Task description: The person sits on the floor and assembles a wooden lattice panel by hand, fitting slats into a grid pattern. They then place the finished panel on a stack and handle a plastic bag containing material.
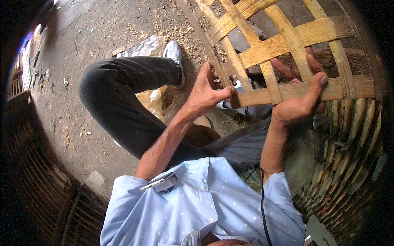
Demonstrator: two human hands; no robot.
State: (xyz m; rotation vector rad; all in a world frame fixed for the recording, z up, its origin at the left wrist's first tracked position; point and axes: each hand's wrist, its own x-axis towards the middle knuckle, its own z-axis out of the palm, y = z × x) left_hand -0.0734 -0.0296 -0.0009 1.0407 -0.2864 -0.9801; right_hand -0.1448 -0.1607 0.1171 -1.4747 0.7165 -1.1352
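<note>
A loose lattice of wide bamboo strips (283, 45) is held up in front of me, with open square gaps between the strips. My left hand (207, 90) pinches the left end of the lowest horizontal strip (349, 88) where it meets a long diagonal strip. My right hand (301, 98) grips the same horizontal strip further right, thumb on top and fingers reaching through a gap behind an upright strip. My bent knee in dark trousers (123, 102) lies below the left hand.
A finished woven bamboo basket (353, 139) stands at the right. Dark woven wicker pieces (45, 184) fill the lower left. The concrete floor (94, 33) is strewn with shavings, and crumpled plastic (150, 96) lies by my white shoe (174, 53).
</note>
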